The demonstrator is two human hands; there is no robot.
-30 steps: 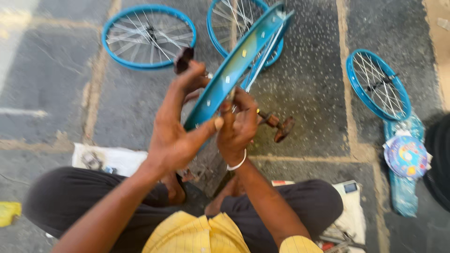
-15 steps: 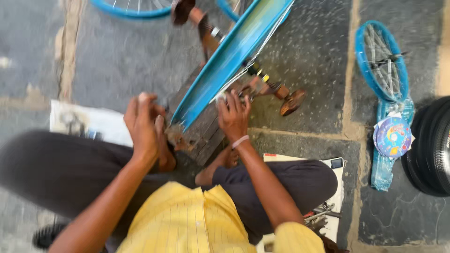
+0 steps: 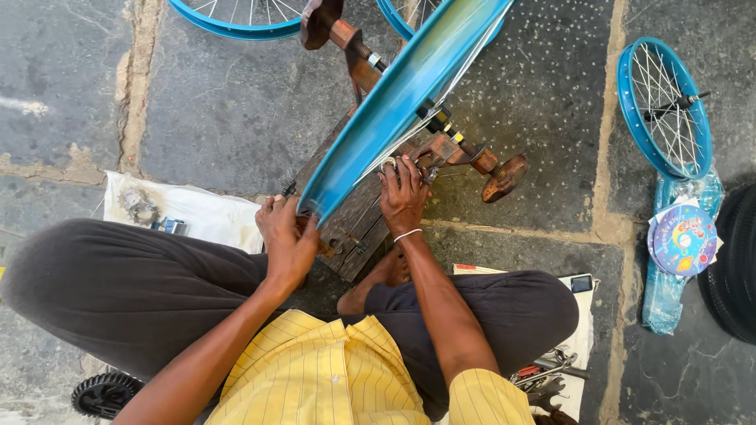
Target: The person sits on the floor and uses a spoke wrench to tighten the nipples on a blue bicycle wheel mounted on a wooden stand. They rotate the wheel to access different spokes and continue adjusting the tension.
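Blue spoked metal wheel rim (image 3: 394, 102) is standing on edge in a rusty truing stand on a wooden block (image 3: 354, 224), centre, just beyond the crossed legs, so both hands reach it. Left hand (image 3: 287, 240) is gripping its near lower edge; right hand (image 3: 403, 197) is pinching at the spokes, fingers narrow. White cloth (image 3: 201, 212) at left is holding small parts; a clear bag (image 3: 669, 275) far right is lying under a round printed disc.
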